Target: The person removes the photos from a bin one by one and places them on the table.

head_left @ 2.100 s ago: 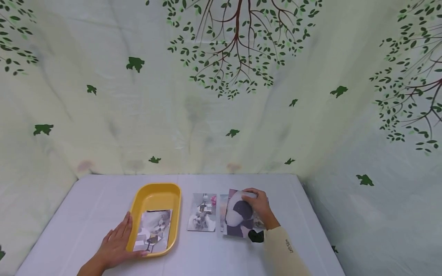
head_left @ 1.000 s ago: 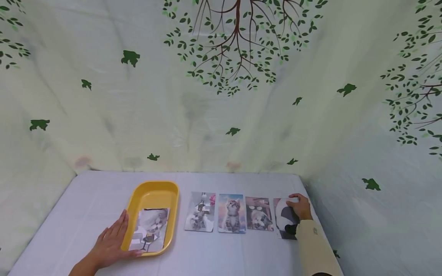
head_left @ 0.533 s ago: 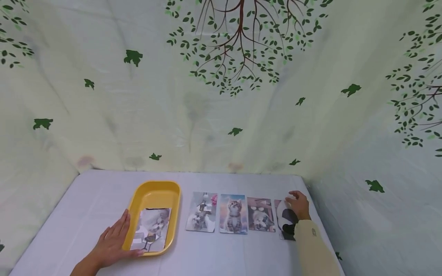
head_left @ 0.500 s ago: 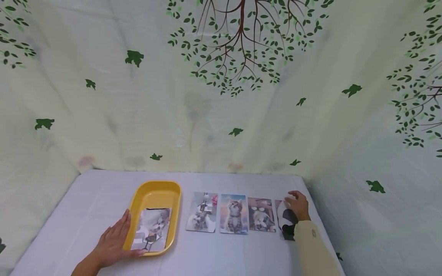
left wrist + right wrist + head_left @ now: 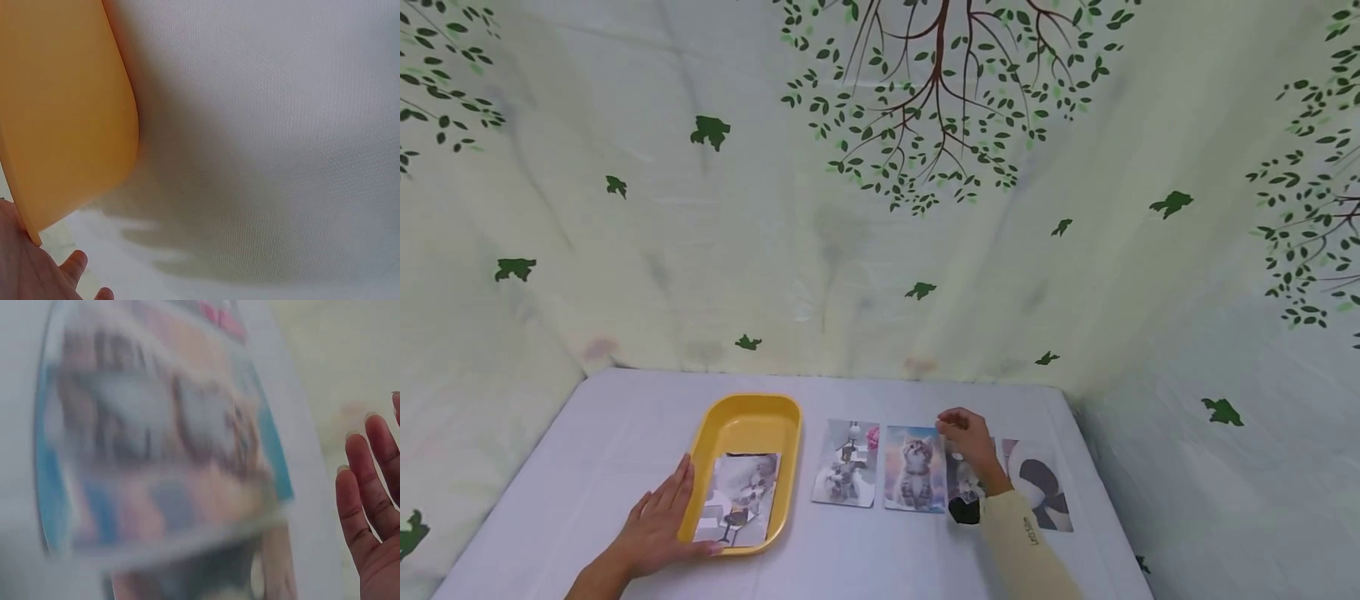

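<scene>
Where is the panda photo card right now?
In the head view, the panda photo card lies flat at the right end of the card row on the table, just right of the right hand.

Yellow tray (image 5: pixel 747 417): oblong with rounded corners, upright on the surface, long axis running 12 to 6 o'clock. One photo card (image 5: pixel 738 498), grey and white, lies flat in its 6 o'clock end. The left hand (image 5: pixel 658 527) rests flat against the tray's 9 o'clock wall, fingers straight.

At 3 o'clock of the tray, four cards lie face up in a row: a grey-white card (image 5: pixel 846 463), a kitten card (image 5: pixel 914 468) with a blue and pink ground, a third card (image 5: pixel 962 479) mostly hidden beneath the right hand (image 5: pixel 972 440), and a panda card (image 5: pixel 1037 485) at the far 3 o'clock end.
</scene>
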Demonstrator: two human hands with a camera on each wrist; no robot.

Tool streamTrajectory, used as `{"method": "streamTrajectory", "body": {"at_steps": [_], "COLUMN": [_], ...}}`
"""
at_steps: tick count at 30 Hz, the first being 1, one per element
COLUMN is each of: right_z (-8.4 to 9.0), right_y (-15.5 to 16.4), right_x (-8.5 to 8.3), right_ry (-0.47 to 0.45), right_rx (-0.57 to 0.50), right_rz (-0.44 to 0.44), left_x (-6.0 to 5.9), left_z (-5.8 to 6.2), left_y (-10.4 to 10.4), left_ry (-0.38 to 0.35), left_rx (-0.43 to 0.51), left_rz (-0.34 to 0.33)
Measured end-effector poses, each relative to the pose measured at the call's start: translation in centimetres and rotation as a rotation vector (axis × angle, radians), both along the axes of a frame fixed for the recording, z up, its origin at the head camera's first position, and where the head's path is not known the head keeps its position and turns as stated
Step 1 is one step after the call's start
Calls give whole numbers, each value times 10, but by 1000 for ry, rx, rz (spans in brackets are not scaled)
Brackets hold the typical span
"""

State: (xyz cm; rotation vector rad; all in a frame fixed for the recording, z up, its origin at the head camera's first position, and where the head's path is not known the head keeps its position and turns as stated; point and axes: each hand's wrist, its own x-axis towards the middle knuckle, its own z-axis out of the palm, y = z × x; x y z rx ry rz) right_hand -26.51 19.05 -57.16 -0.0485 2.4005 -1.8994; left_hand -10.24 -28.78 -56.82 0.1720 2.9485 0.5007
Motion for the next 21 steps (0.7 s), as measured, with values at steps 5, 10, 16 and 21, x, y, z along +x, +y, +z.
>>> {"method": "streamTrajectory", "body": {"at_steps": [5, 10, 16, 21], "right_z": [11, 25, 51, 35], "right_y": [-42, -82, -126, -162], "right_x": [7, 19, 38, 41], "right_ry": [54, 86, 98, 65], "right_rx": [-72, -106, -97, -32], "right_rz": [98, 179, 254, 246], "left_x": [0, -1, 0, -1], "left_z": [2, 4, 4, 5], "left_y": [1, 0, 0, 2], "left_ry": [-28, -64, -45, -37], "left_rx": [19, 11, 28, 32], "left_rz": [10, 20, 19, 14]}}
